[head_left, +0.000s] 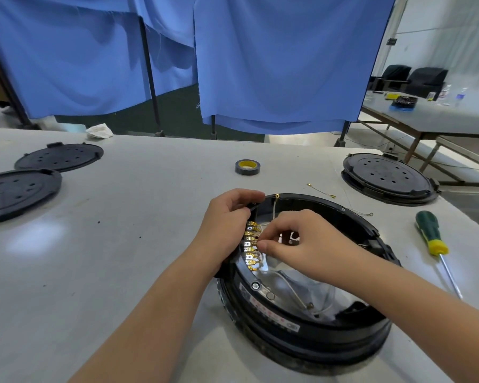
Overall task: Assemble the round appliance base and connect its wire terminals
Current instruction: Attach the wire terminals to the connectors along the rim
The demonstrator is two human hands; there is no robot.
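Round appliance base [302,322]: black, open-topped ring housing with a shiny metal interior, thin white wires and a printed label on its near wall; it sits on the grey table [122,244], right of centre, near the front edge. A row of gold wire terminals [250,244] runs along its inner left rim.

Left to right: two black perforated covers [20,189] lie flat at far left. Left hand [227,217] grips the base's left rim, fingers curled over it. Right hand [293,239] reaches inside, thumb and fingertips pinched at the terminal row; the exact item pinched is not discernible. One tape roll [247,167] lies behind. One closed base unit [387,178] sits far right; one green-handled screwdriver [433,239] beside.
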